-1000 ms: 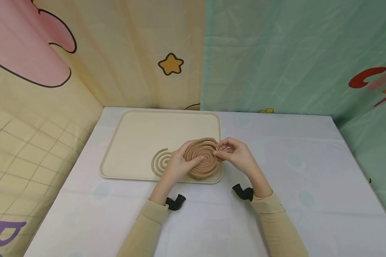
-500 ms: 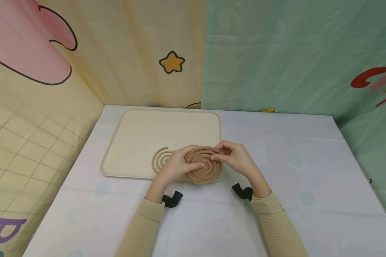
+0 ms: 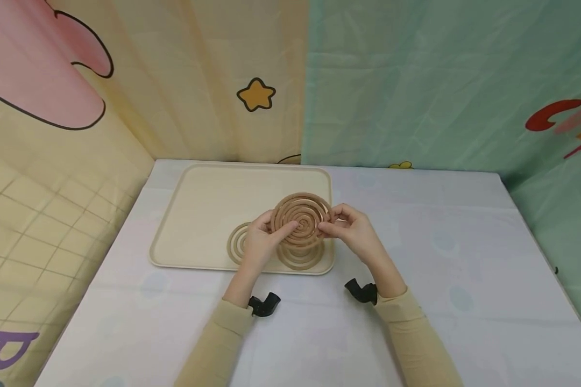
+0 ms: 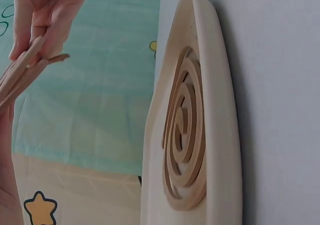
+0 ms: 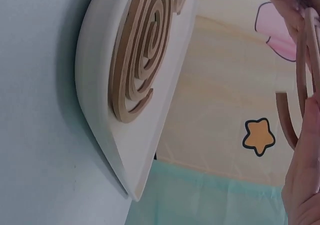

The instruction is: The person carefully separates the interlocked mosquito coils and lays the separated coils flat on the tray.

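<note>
A spiral coil is being judged light, stiff and brittle, so support across several rings is being advised. Its left side is being gripped by the left hand, its right edge pinched by the right hand, above a lower coil on the tray.

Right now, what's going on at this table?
Someone holds a brown coil, possibly two nested together, above a cream tray. The left hand grips one side; the right hand pinches the other edge. On the tray, a separate coil lies below, with another coil beside it, partly behind the left hand.
</note>
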A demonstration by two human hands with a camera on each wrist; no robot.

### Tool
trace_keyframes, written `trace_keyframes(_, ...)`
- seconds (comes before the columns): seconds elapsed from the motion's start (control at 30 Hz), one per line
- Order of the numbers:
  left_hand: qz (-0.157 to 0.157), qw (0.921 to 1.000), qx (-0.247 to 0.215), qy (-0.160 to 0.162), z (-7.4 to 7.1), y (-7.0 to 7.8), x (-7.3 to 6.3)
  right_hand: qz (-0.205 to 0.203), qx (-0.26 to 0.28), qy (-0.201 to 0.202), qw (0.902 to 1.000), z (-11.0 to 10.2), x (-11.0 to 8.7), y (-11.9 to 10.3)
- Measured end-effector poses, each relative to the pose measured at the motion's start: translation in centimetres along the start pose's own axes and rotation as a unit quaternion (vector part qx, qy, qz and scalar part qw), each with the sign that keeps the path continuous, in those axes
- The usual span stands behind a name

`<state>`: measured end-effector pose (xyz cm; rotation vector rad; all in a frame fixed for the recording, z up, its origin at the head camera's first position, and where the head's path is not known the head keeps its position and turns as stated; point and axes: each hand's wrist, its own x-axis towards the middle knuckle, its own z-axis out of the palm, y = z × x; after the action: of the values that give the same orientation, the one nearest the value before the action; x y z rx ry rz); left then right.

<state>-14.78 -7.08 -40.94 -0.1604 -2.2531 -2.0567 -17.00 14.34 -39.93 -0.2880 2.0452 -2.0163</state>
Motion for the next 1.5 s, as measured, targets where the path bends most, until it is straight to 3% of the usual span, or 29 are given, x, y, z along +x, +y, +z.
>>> trace_keyframes(0.13, 0.013, 0.997, 0.066, -0.039, -0.6, 0.2, 0.0, -0.003, -0.086, -0.016, 0.9962, -0.3, -0.3, -0.3)
trace_keyframes(0.27, 0.001, 0.9872, 0.123, -0.102, -0.9, 0.6, -0.1, -0.035, -0.174, -0.016, 0.9839, -0.4, -1.0, -0.9)
trace_keyframes(0.33, -0.012, 0.9833, 0.128, -0.129, -0.9, 0.8, -0.2, -0.052, -0.199, -0.021, 0.9783, -0.4, -1.4, -1.3)
trace_keyframes(0.53, -0.066, 0.9768, 0.052, -0.197, -0.7, 0.8, -0.1, -0.081, -0.239, -0.017, 0.9676, -0.2, -2.1, -2.1)
trace_keyframes(0.77, -0.13, 0.9537, -0.068, -0.263, -0.5, 0.5, 0.0, -0.069, -0.239, -0.017, 0.9683, -0.3, -2.1, -2.2)
trace_keyframes(0.9, -0.146, 0.9384, -0.147, -0.277, -0.4, 0.0, 0.2, -0.064, -0.249, -0.015, 0.9662, -0.4, -2.0, -2.2)
trace_keyframes(1.0, -0.144, 0.9359, -0.177, -0.269, -0.3, -0.3, 0.2, -0.063, -0.246, -0.011, 0.9671, -0.4, -2.0, -2.1)
trace_keyframes(1.17, -0.118, 0.9375, -0.208, -0.253, -0.4, -0.6, 0.2, -0.073, -0.251, -0.006, 0.9652, -0.3, -1.9, -2.2)
trace_keyframes(1.27, -0.109, 0.931, -0.23, -0.262, -0.6, -0.8, 0.3, -0.079, -0.259, -0.004, 0.9627, -0.2, -2.0, -2.3)
trace_keyframes(1.4, -0.125, 0.9205, -0.249, -0.274, -0.6, -1.2, 0.5, -0.081, -0.252, -0.015, 0.9643, -0.2, -2.1, -2.4)
trace_keyframes(1.5, -0.151, 0.9224, -0.233, -0.269, -0.3, -1.3, 0.6, -0.088, -0.243, -0.031, 0.9654, -0.3, -2.2, -2.3)
